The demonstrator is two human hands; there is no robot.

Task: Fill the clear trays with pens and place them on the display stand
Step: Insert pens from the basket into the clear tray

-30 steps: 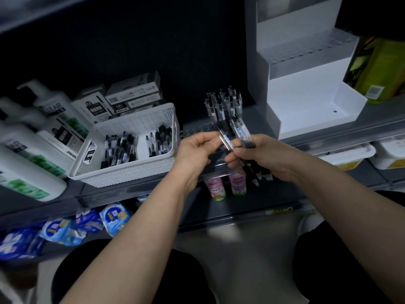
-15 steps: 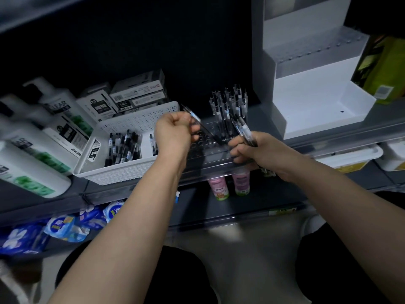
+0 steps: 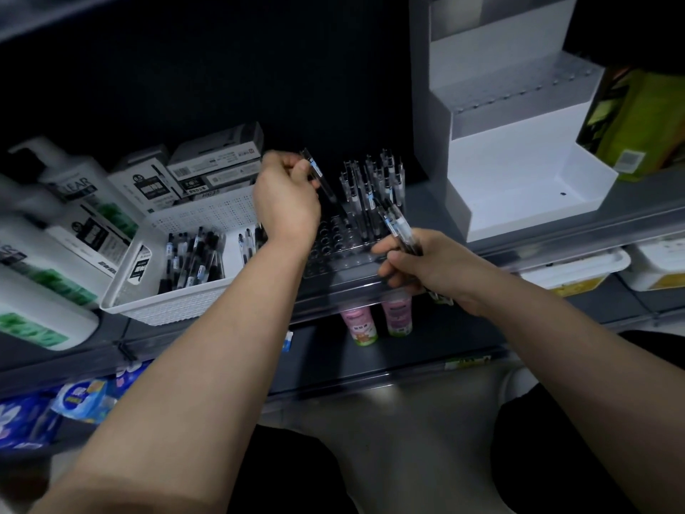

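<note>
A clear tray (image 3: 335, 250) with rows of round holes lies on the dark shelf in the middle. Several pens (image 3: 374, 187) stand upright in its far right holes. My left hand (image 3: 285, 196) is closed on a single pen (image 3: 319, 176), tilted, with its tip down over the tray's far left holes. My right hand (image 3: 415, 265) grips a bundle of pens (image 3: 398, 226) at the tray's near right corner. The white stepped display stand (image 3: 519, 157) sits to the right, with nothing on its steps.
A white mesh basket (image 3: 148, 287) holding loose pens stands left of the tray. Pen boxes (image 3: 215, 161) and white pump bottles (image 3: 55, 231) lie farther left. A green package (image 3: 641, 120) stands right of the stand. Small pink bottles (image 3: 378, 320) stand on the shelf below.
My left hand took one pen from the bundle in my right hand, lifted it up and away, and now points it down at the tray's far holes.
</note>
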